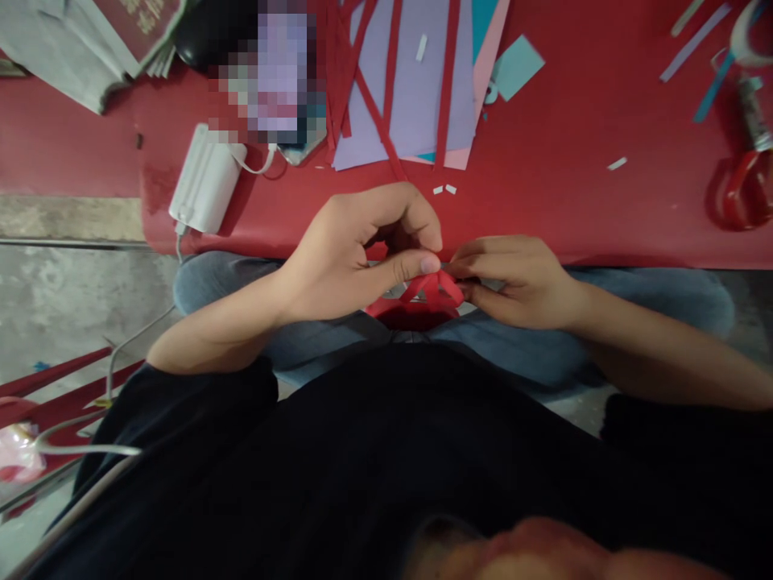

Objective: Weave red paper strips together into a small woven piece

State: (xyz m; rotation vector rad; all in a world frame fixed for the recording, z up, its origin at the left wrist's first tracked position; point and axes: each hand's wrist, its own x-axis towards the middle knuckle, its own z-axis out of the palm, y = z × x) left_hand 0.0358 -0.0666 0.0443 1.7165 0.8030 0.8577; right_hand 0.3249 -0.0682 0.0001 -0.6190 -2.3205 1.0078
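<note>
Between my two hands, above my lap, is a piece of looped red paper strips point(430, 288). My left hand point(368, 254) pinches its top with the thumb and a curled index finger. From the other side my right hand point(522, 282) grips the right edge of the loops with its fingertips, which partly hide one another. Just beyond my hands, two tiny white paper bits point(445, 190) lie near the front edge of the red table point(555, 193).
Purple paper sheets point(416, 97) with red strips point(448, 80) across them lie ahead. A teal paper square point(519, 68) sits beside them. Red-handled scissors point(749, 189) are at the far right. On the left, a white power bank point(207, 181) has cables attached.
</note>
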